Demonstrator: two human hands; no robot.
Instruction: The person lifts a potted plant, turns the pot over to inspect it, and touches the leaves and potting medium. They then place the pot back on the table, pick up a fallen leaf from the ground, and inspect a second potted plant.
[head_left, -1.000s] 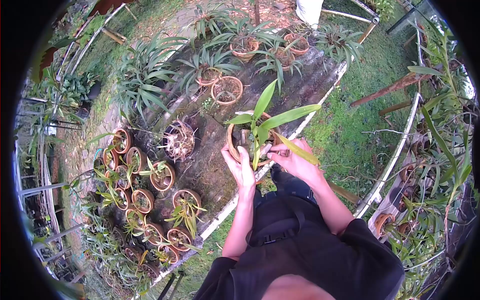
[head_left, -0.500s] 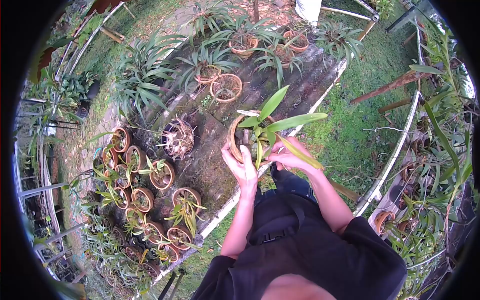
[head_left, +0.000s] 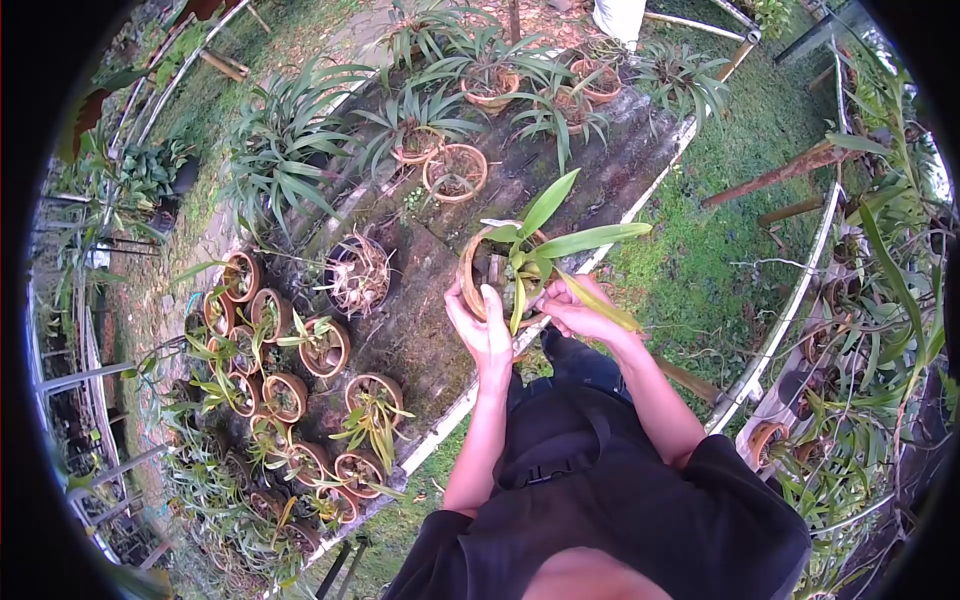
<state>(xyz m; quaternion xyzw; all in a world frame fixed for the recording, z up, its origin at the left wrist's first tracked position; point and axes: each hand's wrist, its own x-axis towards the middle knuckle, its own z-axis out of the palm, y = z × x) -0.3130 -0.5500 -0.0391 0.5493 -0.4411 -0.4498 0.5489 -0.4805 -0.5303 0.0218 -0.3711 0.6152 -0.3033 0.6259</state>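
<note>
My left hand is closed on the near left side of a round clay pot, its thumb over the rim. A plant with long green leaves grows in the pot, leaning right. One yellowing leaf droops across my right hand. The fingers of that hand are pinched together at the pot's near right rim, close to the plant's base. What lies between them is too small to make out.
A mossy corrugated tabletop lies beneath. Several small potted plants crowd its left, including a clay pot. A dark pot of pale roots stands nearer the middle. Spiky plants fill the far side, around a clay pot. Grass borders the right.
My right fingers have shifted slightly at the pot's rim, and the yellowing leaf's tip sits a little higher and further left. My left hand keeps its hold on the pot.
</note>
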